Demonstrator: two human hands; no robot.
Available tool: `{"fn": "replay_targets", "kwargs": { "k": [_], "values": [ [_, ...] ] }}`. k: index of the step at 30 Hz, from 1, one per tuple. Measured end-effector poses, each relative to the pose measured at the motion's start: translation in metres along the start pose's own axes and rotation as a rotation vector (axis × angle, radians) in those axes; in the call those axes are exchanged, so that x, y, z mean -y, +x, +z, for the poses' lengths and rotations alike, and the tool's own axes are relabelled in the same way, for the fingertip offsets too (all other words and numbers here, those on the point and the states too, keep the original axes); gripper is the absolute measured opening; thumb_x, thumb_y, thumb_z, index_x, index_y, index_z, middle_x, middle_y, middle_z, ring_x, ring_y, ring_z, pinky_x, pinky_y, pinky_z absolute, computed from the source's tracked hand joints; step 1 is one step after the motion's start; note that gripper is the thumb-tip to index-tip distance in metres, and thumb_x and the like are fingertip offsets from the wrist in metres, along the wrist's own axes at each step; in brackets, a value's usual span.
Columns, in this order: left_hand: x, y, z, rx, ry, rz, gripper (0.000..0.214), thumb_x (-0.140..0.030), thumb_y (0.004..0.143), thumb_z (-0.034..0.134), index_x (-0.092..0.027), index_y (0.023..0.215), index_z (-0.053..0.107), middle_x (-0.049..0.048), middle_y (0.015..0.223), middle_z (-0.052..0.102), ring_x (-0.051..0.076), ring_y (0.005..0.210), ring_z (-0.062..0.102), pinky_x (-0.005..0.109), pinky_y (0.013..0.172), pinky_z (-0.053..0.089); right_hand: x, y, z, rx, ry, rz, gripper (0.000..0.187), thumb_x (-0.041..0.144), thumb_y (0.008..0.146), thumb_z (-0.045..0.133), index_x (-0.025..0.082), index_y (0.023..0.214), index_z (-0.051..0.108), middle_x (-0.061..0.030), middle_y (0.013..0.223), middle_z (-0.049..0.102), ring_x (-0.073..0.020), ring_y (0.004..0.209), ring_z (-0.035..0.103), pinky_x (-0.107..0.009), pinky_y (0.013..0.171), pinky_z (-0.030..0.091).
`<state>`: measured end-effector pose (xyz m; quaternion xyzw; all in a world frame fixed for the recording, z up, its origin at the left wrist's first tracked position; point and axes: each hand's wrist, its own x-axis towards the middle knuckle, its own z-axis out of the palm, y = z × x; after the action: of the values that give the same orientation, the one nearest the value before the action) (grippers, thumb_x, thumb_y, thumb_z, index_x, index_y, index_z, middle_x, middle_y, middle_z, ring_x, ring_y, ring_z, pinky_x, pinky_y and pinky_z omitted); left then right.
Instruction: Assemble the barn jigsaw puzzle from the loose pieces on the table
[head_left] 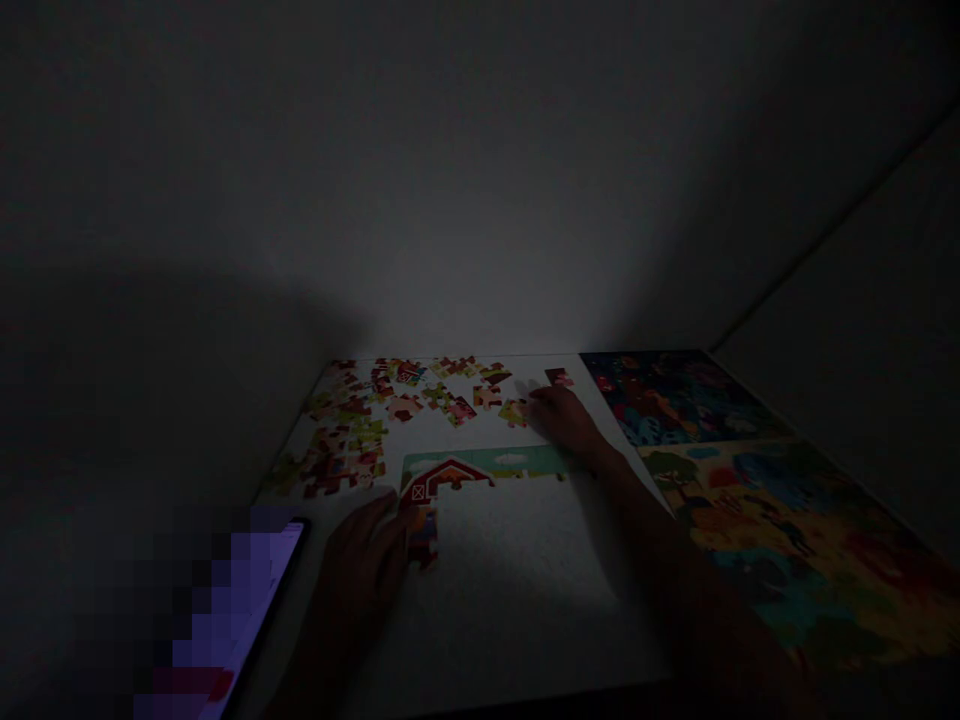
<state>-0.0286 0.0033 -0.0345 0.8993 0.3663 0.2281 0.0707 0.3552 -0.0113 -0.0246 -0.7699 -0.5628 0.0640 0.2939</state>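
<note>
Well, my left grip [358,572] sits against a light, stiff cardboard jigsaw piece [421,537], too dark to tell if pinching; my right grip [564,418] lies spread near a loose piece [514,412], best lifted by its edges.

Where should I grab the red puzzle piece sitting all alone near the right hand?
Come straight down from above and pinch two opposite edges with finger and thumb. The red puzzle piece seems to lie flat on the white surface, apart from the other pieces, so its edges look free. The right hand is already just below it.
</note>
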Motion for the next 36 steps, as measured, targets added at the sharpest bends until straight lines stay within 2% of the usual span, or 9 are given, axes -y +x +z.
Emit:
{"fn": "replay_targets", "kwargs": {
  "k": [4, 8, 13, 18, 22, 24, 30, 36],
  "values": [
    [0.002, 0.006, -0.002, -0.016, 0.008, 0.053, 0.038, -0.030, 0.093, 0.043, -0.027, 0.121, 0.067, 0.0083, 0.130, 0.064, 0.025, 0.115, 0.061, 0.043, 0.093, 0.053, 0.007, -0.004, 0.007, 0.023, -0.024, -0.096, 0.038, 0.048, 0.092, 0.053, 0.020, 0.113, 0.068, -0.0109, 0.115, 0.069, -0.0239, 0.110, 0.061, -0.036, 0.097, 0.044],
    [-0.010, 0.026, -0.004, 0.018, 0.014, 0.051, 0.037, -0.029, 0.095, 0.043, -0.028, 0.125, 0.064, 0.0070, 0.135, 0.060, 0.024, 0.124, 0.057, 0.043, 0.099, 0.051, 0.009, -0.007, 0.011, 0.005, -0.093, -0.080, 0.040, 0.048, 0.089, 0.059, 0.022, 0.117, 0.067, -0.0111, 0.119, 0.065, -0.0254, 0.112, 0.059, -0.037, 0.096, 0.043],
    [-0.012, 0.076, 0.006, 0.077, 0.025, 0.045, 0.037, -0.024, 0.093, 0.044, -0.025, 0.124, 0.063, 0.0096, 0.135, 0.059, 0.025, 0.127, 0.054, 0.047, 0.104, 0.047, 0.012, -0.008, 0.009, 0.025, -0.105, -0.058, 0.041, 0.047, 0.088, 0.061, 0.023, 0.120, 0.066, -0.0111, 0.121, 0.064, -0.0263, 0.113, 0.057, -0.038, 0.096, 0.042],
    [0.012, 0.133, 0.012, 0.111, 0.067, 0.065, 0.036, -0.020, 0.091, 0.045, -0.016, 0.121, 0.063, 0.0129, 0.131, 0.061, 0.025, 0.127, 0.054, 0.045, 0.108, 0.044, 0.010, -0.008, 0.011, 0.018, -0.086, -0.071, 0.037, 0.043, 0.088, 0.061, 0.022, 0.119, 0.066, -0.0114, 0.121, 0.063, -0.0267, 0.114, 0.056, -0.038, 0.096, 0.042],
    [0.025, 0.159, 0.015, 0.123, 0.103, 0.005, 0.033, -0.015, 0.090, 0.041, -0.015, 0.114, 0.065, 0.0109, 0.116, 0.066, 0.021, 0.109, 0.063, 0.038, 0.100, 0.049, 0.004, -0.007, 0.015, 0.011, -0.079, -0.080, 0.036, 0.042, 0.089, 0.060, 0.023, 0.119, 0.066, -0.0113, 0.121, 0.063, -0.0263, 0.114, 0.056, -0.038, 0.095, 0.042],
    [0.027, 0.164, 0.020, 0.107, 0.108, -0.022, 0.031, -0.015, 0.090, 0.042, -0.016, 0.111, 0.065, 0.0101, 0.113, 0.066, 0.021, 0.106, 0.062, 0.037, 0.098, 0.049, 0.002, -0.007, 0.017, 0.014, -0.079, -0.085, 0.036, 0.043, 0.089, 0.059, 0.023, 0.118, 0.067, -0.0111, 0.120, 0.063, -0.0262, 0.112, 0.056, -0.037, 0.094, 0.043],
    [0.027, 0.158, 0.041, 0.020, 0.108, -0.079, 0.028, -0.017, 0.090, 0.047, -0.021, 0.110, 0.065, 0.0088, 0.119, 0.063, 0.024, 0.117, 0.055, 0.041, 0.103, 0.044, 0.001, -0.005, 0.017, -0.006, -0.084, -0.103, 0.033, 0.042, 0.089, 0.059, 0.022, 0.114, 0.069, -0.0106, 0.117, 0.066, -0.0257, 0.110, 0.059, -0.037, 0.093, 0.044],
    [0.023, 0.152, 0.042, 0.013, 0.095, -0.086, 0.033, -0.020, 0.092, 0.045, -0.021, 0.119, 0.063, 0.0113, 0.129, 0.059, 0.029, 0.123, 0.051, 0.049, 0.105, 0.041, 0.003, -0.005, 0.014, -0.001, -0.060, -0.106, 0.035, 0.045, 0.090, 0.056, 0.020, 0.113, 0.068, -0.0112, 0.115, 0.066, -0.0262, 0.107, 0.060, -0.039, 0.093, 0.045]
  ]
}}
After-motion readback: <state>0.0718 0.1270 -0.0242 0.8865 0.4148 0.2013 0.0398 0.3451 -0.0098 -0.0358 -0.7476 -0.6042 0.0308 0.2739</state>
